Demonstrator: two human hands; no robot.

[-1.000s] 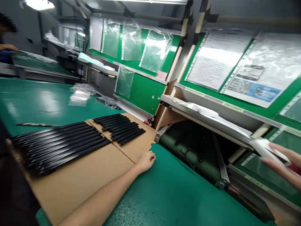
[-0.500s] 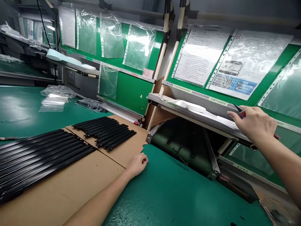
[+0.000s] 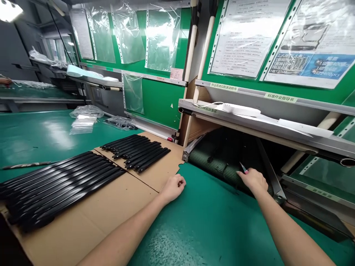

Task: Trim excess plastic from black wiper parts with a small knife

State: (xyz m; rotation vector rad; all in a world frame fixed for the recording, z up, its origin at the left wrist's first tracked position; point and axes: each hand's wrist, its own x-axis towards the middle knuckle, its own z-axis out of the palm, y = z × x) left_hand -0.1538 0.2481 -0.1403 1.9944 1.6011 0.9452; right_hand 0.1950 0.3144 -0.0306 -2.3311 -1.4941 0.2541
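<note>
My left hand [image 3: 173, 189] rests on the green table, by the edge of the cardboard sheet [image 3: 91, 218], its fingers curled in and nothing visible in them. My right hand [image 3: 255, 180] is closed around a slim pointed tool [image 3: 243, 168] with a bit of red at the grip; its tip points up and away, and the palm hides the rest. That hand is in front of the ribbed dark conveyor belt [image 3: 213, 162], near its right side rail. On the cardboard to the left lie a row of long black tubes [image 3: 63, 184] and a group of shorter black tubes [image 3: 138, 151].
Over the belt runs a shelf [image 3: 249, 122] holding a white part [image 3: 241, 109] and papers. Clear plastic bags [image 3: 85, 114] lie at the back left of the green table [image 3: 194, 229]. A thin striped stick [image 3: 27, 165] lies at the far left.
My right hand has come down and to the left with the pointed tool, from before the shelf to the belt. My left hand keeps its place on the table while the view has shifted.
</note>
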